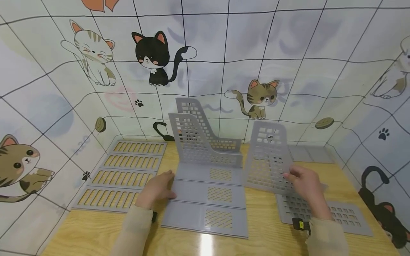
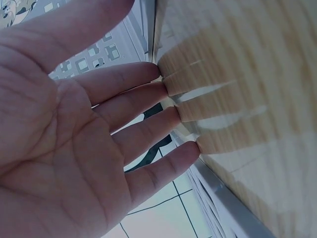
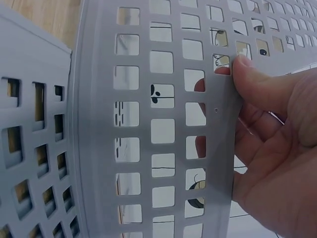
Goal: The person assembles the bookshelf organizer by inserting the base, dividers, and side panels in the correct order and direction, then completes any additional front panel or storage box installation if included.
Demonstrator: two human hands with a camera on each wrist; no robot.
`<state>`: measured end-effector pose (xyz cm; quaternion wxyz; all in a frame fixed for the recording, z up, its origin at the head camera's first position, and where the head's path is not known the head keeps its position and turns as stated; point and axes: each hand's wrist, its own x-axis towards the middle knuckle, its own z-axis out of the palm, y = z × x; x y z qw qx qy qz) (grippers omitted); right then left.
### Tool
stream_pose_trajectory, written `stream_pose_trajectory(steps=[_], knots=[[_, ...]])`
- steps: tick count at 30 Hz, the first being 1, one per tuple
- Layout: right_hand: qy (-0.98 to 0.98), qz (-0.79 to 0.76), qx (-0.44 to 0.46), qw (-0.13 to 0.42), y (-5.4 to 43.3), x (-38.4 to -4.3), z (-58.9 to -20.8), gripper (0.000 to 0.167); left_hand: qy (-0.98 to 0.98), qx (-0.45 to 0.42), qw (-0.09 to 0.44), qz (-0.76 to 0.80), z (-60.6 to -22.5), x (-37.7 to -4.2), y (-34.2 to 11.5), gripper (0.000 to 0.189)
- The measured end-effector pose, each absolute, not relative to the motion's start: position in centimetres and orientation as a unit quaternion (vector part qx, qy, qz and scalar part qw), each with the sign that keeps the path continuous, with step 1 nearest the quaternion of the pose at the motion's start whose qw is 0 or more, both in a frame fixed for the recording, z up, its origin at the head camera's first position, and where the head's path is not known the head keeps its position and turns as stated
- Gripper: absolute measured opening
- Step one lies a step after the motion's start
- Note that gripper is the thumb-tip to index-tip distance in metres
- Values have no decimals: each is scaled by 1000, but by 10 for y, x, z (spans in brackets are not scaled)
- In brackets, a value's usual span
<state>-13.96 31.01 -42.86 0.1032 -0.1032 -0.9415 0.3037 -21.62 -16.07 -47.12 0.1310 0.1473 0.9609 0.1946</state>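
Toward the right, my right hand (image 1: 305, 185) pinches the edge of a grey perforated plastic panel (image 3: 145, 119), thumb on the near face and fingers behind. This panel stands upright, and a flat perforated section (image 1: 288, 209) lies at its foot. My left hand (image 1: 158, 186) rests beside the left edge of a grey hinged sheet (image 1: 189, 192). In the left wrist view its fingers are extended, with the fingertips (image 2: 181, 151) on the wooden tabletop. Two curved-edge perforated panels (image 1: 189, 142) stand up at the back of the hinged sheet.
A grey slotted panel (image 1: 128, 169) lies flat on the left of the wooden table (image 1: 262, 227). Another flat grey piece (image 1: 314, 153) lies at the back right. Walls with cat drawings (image 1: 205, 78) enclose the table at the back and both sides.
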Motion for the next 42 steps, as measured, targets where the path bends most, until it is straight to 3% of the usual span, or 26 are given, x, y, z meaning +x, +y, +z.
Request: stream_pose_trajectory(steps=[12, 20, 27, 30, 33, 36, 42], knots=[[-939, 325, -85, 74, 311, -137, -423, 9, 962, 149, 128, 188, -473, -218, -162, 83], [-947, 299, -26, 117, 305, -135, -424, 17, 963, 157, 124, 179, -471, -216, -161, 81], [-947, 291, 7, 132, 290, -140, -425, 8, 965, 158, 124, 167, -470, -216, -159, 82], [-947, 290, 25, 138, 282, -143, -429, 14, 966, 164, 121, 158, -472, -217, -158, 81], [-942, 298, 41, 149, 278, -146, -433, 5, 966, 167, 121, 155, -474, -219, -159, 81], [-944, 301, 37, 128, 284, -144, -435, 15, 966, 165, 124, 157, -476, -219, -159, 81], [-958, 283, -20, 36, 317, -137, -434, 52, 966, 161, 129, 156, -475, -218, -159, 82]])
